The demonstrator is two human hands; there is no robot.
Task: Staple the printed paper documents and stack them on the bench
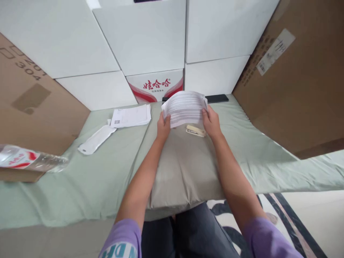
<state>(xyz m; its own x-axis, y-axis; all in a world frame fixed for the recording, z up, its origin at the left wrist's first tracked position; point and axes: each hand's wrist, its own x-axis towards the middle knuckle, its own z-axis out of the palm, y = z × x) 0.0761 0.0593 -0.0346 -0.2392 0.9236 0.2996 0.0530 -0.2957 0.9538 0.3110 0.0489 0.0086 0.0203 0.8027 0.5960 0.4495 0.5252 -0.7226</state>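
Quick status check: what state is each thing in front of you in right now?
Left hand: gripping the held sheaf's left edge.
Right hand: gripping its right edge.
Sheaf of papers: lifted, tilted up, held by both hands.
Stapler: closed, lying on the pillow, untouched.
Pillow: flat on the green sheet.
Second paper stack: lying flat.
White envelope: lying flat.
Plastic bottle: on its side.
Phone: lying flat, screen dark.

White boxes [150,36], brown cartons [301,89], green sheet [80,179], patterned floor [285,215]
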